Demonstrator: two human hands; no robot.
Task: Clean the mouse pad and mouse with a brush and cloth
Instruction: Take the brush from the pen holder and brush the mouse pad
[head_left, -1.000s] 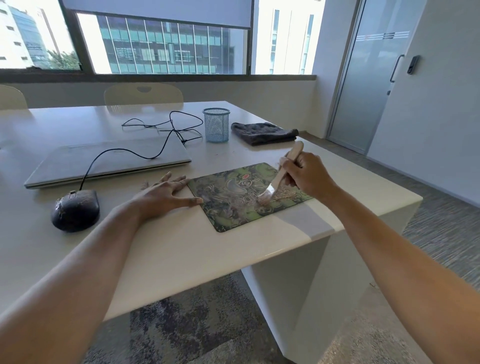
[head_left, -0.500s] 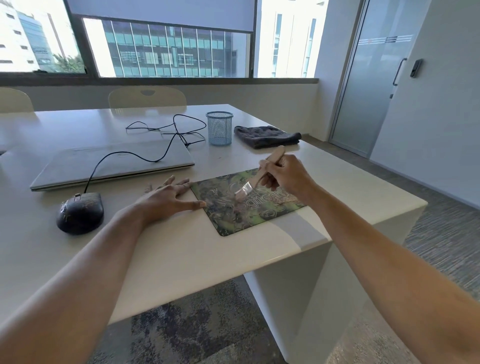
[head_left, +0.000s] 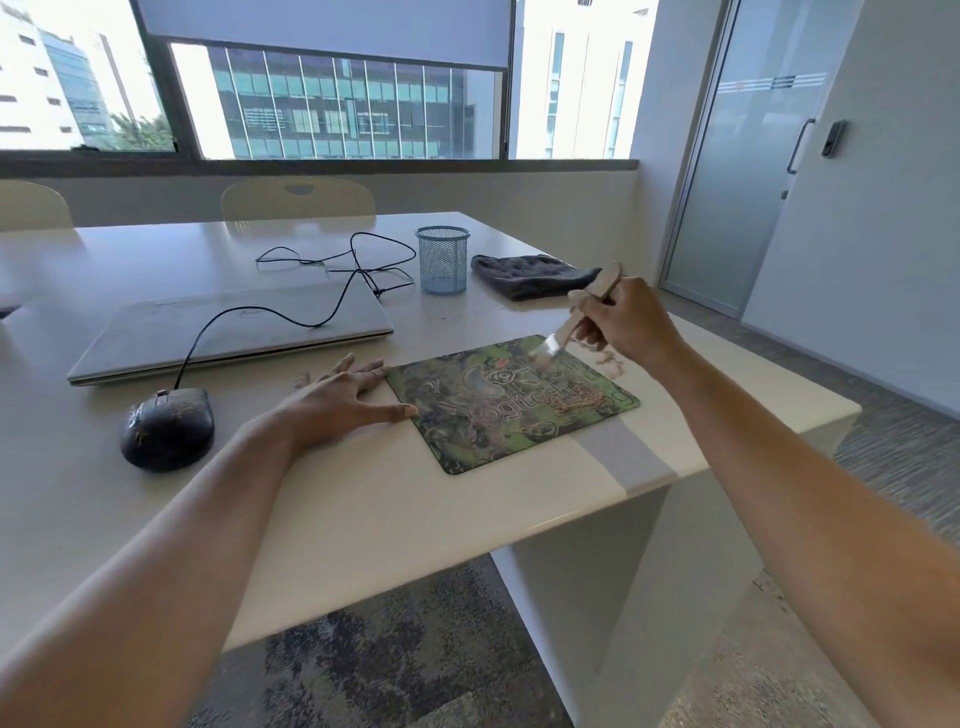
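The mouse pad (head_left: 498, 415) lies on the desk (head_left: 363, 509) near its front edge. From the pad, the mouse (head_left: 166, 428) sits at 9 o'clock, the laptop (head_left: 234, 332) at 10, the mesh cup (head_left: 442, 260) at 12 and the cloth (head_left: 524, 275) at 1.

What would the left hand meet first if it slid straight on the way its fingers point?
Almost at once the left hand would meet the far left corner of the green patterned mouse pad, right beside it; beyond that, perhaps the blue mesh cup, though depth is unclear.

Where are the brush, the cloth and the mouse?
brush (head_left: 566, 330): head view, on its wooden handle.
cloth (head_left: 524, 276): head view, middle of its top.
mouse (head_left: 166, 428): head view, on its dark back.
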